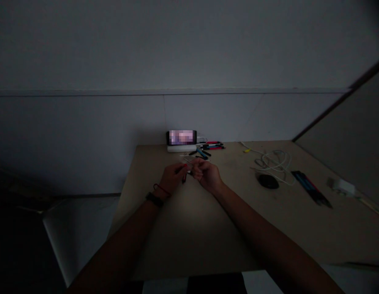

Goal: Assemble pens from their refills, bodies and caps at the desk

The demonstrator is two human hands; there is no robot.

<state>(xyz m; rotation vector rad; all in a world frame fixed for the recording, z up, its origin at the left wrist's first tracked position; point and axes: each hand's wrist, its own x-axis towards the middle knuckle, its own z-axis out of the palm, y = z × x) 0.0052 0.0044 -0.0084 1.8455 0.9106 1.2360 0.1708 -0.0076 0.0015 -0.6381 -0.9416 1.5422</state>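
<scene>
The room is dim. My left hand (173,177) and my right hand (207,174) meet above the middle of a light wooden table (183,237). Both are closed in a pinch around a small thin thing with a red tip and a dark part (185,173), perhaps a pen piece; I cannot make it out. A dark band and a red string sit on my left wrist. Just beyond the hands lie several pens and pen parts (209,148), red, blue and black, along with thin pale rods.
A phone (181,137) with a lit screen leans on a white block at the table's far edge, against the wall. To the right lie a coiled white cable (275,161), a dark round mouse (268,181), a dark flat pack (311,188) and a white plug (342,187). A white chair (69,228) stands at left.
</scene>
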